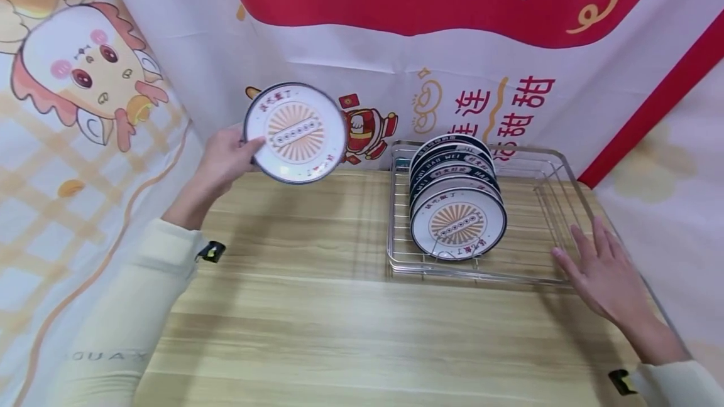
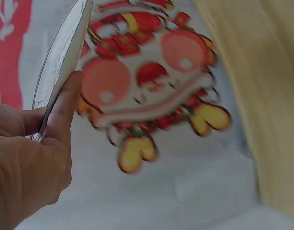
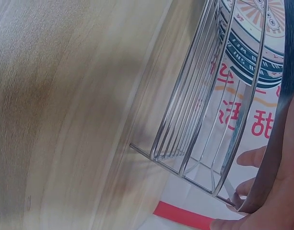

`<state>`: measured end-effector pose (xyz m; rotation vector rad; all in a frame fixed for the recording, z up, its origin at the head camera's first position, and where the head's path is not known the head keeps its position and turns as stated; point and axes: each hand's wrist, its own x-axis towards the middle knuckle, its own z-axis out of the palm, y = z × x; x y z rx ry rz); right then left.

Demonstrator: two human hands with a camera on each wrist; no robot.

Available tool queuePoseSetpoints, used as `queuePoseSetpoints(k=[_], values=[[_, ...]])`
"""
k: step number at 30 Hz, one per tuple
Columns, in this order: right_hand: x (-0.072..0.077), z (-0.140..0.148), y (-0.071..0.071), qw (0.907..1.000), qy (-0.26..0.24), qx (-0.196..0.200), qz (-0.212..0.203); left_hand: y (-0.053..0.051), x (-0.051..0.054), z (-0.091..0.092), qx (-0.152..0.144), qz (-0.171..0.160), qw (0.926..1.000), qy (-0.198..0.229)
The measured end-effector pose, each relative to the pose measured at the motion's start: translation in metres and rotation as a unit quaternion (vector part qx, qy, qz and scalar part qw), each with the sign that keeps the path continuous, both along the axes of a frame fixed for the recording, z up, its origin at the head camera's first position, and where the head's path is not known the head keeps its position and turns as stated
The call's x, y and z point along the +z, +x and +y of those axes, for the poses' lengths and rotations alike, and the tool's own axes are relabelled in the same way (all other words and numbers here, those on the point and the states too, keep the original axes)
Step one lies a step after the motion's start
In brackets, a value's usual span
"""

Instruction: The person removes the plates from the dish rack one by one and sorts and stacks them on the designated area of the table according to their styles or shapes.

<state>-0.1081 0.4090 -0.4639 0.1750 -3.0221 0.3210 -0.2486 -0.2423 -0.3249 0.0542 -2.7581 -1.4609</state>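
My left hand (image 1: 223, 159) holds a small round plate (image 1: 295, 132) up at the left, thumb on its face and fingers behind. The plate is white with a dark rim and an orange sunburst. Seen edge-on in the left wrist view, the plate (image 2: 60, 62) stands steeply tilted in the pinch. A metal wire rack (image 1: 526, 279) sits on the table; in its left part, several matching dishes (image 1: 458, 223) lean one behind another. At the rack's front right corner rests my right hand (image 1: 608, 272), fingers spread. In the right wrist view, its fingers (image 3: 252, 157) reach over the rim.
Under the rack lies a wood-patterned tabletop (image 1: 339, 331). A printed cloth (image 1: 339, 49) hangs behind it, and another patterned cloth (image 1: 51, 206) stands along the left side. The rack's right part shows bare wires.
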Motion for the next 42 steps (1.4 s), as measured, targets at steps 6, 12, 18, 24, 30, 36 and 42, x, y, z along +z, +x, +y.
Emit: queuePoseSetpoints(k=[6,12,18,24,30,36,42], values=[[0.002,-0.002,0.0,1.0,-0.001,0.002,0.001,-0.01,-0.031,-0.053,0.041,-0.075,0.995,0.051],[0.001,-0.002,0.0,1.0,-0.003,0.003,0.006,-0.013,-0.065,-0.089,0.05,-0.142,0.9801,0.129],[-0.002,-0.001,-0.001,1.0,0.001,0.004,0.009,-0.015,-0.1,-0.118,0.087,-0.208,0.9588,0.173],[-0.003,0.0,-0.001,0.9998,-0.002,0.004,0.019,-0.016,-0.116,-0.126,0.107,-0.263,0.9298,0.234],[-0.001,0.0,-0.002,0.9997,-0.005,0.002,0.022,-0.015,-0.123,-0.123,0.104,-0.293,0.9246,0.22],[-0.001,0.0,-0.002,0.9997,-0.006,0.003,0.025,-0.014,-0.13,-0.124,0.119,-0.301,0.9224,0.21],[-0.002,0.001,-0.003,0.9997,-0.004,0.004,0.023,-0.017,-0.137,-0.128,0.138,-0.309,0.9112,0.235]])
